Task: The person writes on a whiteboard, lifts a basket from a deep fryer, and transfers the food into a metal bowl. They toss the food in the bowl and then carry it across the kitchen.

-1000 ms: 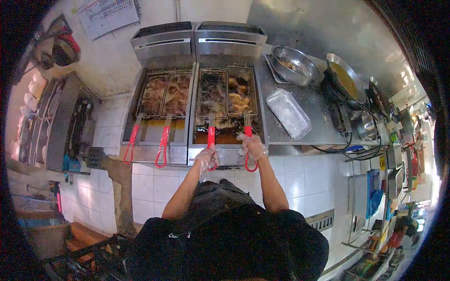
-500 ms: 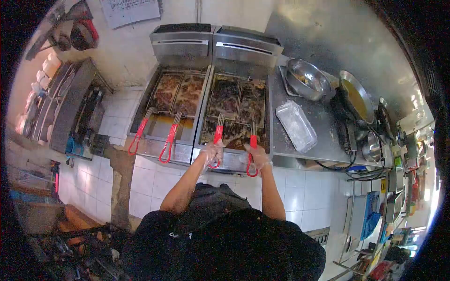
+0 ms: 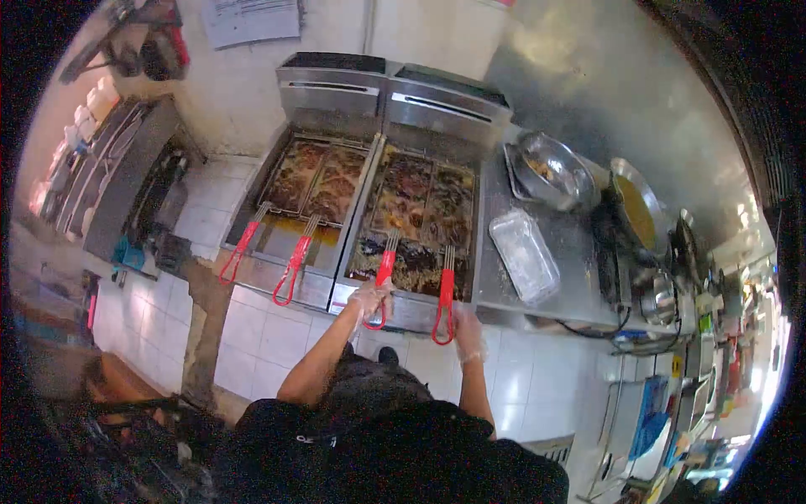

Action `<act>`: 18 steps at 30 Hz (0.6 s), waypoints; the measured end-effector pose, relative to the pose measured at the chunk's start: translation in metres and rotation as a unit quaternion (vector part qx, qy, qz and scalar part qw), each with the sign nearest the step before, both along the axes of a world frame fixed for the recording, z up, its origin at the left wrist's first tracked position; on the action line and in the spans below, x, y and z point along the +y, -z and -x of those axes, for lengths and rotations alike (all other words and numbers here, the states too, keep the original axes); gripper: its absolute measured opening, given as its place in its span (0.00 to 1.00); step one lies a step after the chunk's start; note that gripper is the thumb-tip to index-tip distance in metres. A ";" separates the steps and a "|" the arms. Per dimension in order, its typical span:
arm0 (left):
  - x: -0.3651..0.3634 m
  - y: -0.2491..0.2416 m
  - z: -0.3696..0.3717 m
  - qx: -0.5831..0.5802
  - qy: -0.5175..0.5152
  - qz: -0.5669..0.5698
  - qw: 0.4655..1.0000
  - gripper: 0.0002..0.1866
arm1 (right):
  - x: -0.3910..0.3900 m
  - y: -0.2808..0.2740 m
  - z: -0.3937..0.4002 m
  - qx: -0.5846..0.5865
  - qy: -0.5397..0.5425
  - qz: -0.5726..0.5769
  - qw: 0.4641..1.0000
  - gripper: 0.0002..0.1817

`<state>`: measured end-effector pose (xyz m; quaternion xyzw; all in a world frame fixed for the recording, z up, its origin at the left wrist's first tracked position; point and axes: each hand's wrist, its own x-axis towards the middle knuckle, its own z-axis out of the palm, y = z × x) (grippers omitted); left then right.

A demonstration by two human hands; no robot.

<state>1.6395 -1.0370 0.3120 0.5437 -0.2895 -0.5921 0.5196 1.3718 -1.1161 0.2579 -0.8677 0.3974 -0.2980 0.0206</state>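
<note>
A clear glove covers my left hand (image 3: 369, 300), which is closed around the red handle (image 3: 386, 267) of a fryer basket. My right hand (image 3: 470, 334), also gloved, is just right of another red basket handle (image 3: 447, 290); motion smears its fingers. Both baskets sit in the right-hand deep fryer, where brown food (image 3: 407, 197) lies in dark, bubbling oil (image 3: 390, 262). Two more baskets hold browned food (image 3: 294, 181) in the left-hand fryer, and their red handles (image 3: 292, 267) hang over its front edge.
On the steel counter (image 3: 504, 185) to the right are a foil-coloured tray (image 3: 525, 256), a steel bowl (image 3: 558, 172) and a pan of yellowish liquid (image 3: 635, 206). A black cable (image 3: 600, 334) loops over the counter's front edge. White tiles (image 3: 269, 336) cover the floor.
My right hand has come off the right basket's handle and moved down to its right. My left hand stays on its handle. The camera view has shifted slightly.
</note>
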 end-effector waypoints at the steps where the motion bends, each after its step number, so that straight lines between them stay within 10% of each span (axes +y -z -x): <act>1: -0.007 0.026 -0.009 -0.103 -0.006 -0.031 0.994 0.10 | -0.003 0.016 0.019 -0.116 0.036 -0.172 0.977 0.19; 2: 0.002 0.044 -0.014 -0.204 -0.004 -0.074 0.976 0.13 | 0.005 0.031 0.038 -0.224 0.080 -0.348 0.907 0.19; 4: 0.034 -0.079 -0.011 -0.290 0.008 -0.097 0.952 0.23 | 0.025 -0.035 0.044 -0.307 0.070 -0.357 0.880 0.12; 7: 0.085 -0.001 -0.051 -0.445 -0.099 0.081 0.887 0.22 | 0.035 -0.127 0.030 -0.337 0.221 -0.381 0.832 0.11; 12: 0.124 -0.027 -0.093 -0.040 -0.168 -0.020 0.985 0.22 | 0.052 -0.186 -0.038 -0.502 0.154 -0.231 0.819 0.14; 15: 0.140 -0.065 -0.109 0.110 -0.283 0.047 0.952 0.28 | 0.093 -0.200 -0.134 -0.447 -0.064 -0.330 0.829 0.15; 18: 0.176 -0.063 -0.147 0.140 -0.364 0.142 0.910 0.29 | 0.149 -0.192 -0.248 -0.001 -0.278 -0.467 0.839 0.22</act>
